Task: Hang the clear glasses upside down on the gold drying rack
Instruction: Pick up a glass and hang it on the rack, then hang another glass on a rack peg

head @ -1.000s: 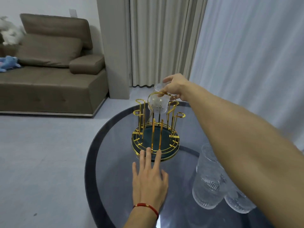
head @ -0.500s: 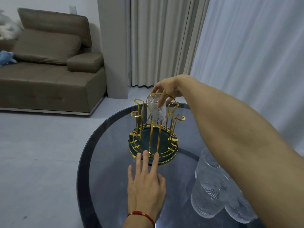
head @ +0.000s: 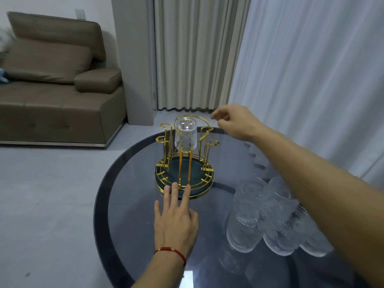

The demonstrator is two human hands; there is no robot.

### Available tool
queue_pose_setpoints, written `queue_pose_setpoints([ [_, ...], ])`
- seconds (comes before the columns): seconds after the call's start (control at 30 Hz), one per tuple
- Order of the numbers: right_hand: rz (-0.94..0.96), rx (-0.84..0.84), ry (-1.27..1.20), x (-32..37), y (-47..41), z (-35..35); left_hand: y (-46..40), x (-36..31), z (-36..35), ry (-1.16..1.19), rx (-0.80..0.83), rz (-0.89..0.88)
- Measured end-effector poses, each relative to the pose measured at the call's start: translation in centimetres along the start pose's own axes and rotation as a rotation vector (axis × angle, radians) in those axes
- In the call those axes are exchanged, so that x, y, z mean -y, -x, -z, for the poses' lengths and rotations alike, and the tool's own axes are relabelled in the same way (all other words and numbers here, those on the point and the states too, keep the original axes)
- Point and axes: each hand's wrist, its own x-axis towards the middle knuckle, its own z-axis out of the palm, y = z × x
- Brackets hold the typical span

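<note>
Nearest the camera, the left forearm is reaching forward over the round dark glass counter (head: 128, 183), a red cord bracelet (head: 170, 250) circling the wrist. The left hand (head: 175, 222) is lying flat, palm down, fingers spread and straight, gripping nothing; the tips of its middle fingers are touching the front rim of the gold drying rack (head: 184, 163).

To the right of the rack and nearer the camera, a cluster of clear ribbed glasses (head: 270, 217) is standing on the counter, partly hidden behind the right forearm, which is stretching diagonally from the lower right corner toward the rack's top.

The rack itself is sitting near the middle of the counter: a round dark green base ringed in gold, with upright gold prongs rising from it and a looped handle arching over the top. One clear glass (head: 185, 135) is hanging upside down on a prong at the rack's far side, its base up, just under the handle.

The right hand (head: 236, 121) is hovering in the air just right of the rack's handle, apart from the glass, fingers loosely curled and holding nothing.

Beyond the rack, pale curtains (head: 270, 69) are hanging to the floor, and far to the rack's left a brown sofa (head: 52, 90) is standing against the wall.
</note>
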Motion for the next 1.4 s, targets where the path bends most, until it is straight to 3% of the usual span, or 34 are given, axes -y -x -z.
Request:
queue_pose_setpoints([
  [0.2,-0.063,-0.170,0.139,-2.9,16.5,-0.6,0.3,-0.2,0.4,-0.015,-0.013,0.010],
  [0.43,-0.250,-0.034,0.451,-0.9,24.3,-4.6,2.5,-1.8,2.3,-0.009,-0.024,0.012],
  [0.77,-0.259,-0.049,0.517,0.0,24.0,-6.3,5.6,-6.8,6.4,0.619,-0.018,-0.171],
  [0.87,-0.227,-0.100,0.460,0.3,24.2,-6.2,6.0,-7.6,7.0,0.786,0.184,-0.111],
  [0.97,-0.053,-0.193,0.317,0.8,24.7,-6.6,6.0,-7.3,7.5,1.090,0.428,-0.101],
  [1.03,0.065,-0.244,0.195,1.5,24.7,-6.6,5.8,-6.6,7.8,1.144,0.445,-0.118],
  [1.13,0.198,-0.209,0.053,2.5,24.3,-6.5,5.7,-6.1,8.1,1.209,0.339,-0.081],
  [1.23,0.070,-0.195,-0.169,2.8,23.8,-5.9,5.0,-5.5,8.6,1.521,0.266,0.040],
  [1.33,-0.169,-0.079,-0.442,2.3,23.6,-5.7,4.6,-4.6,8.9,1.742,0.341,0.038],
  [1.4,-0.226,-0.035,-0.584,2.2,23.2,-6.2,4.6,-4.2,8.6,1.816,0.419,0.017],
])
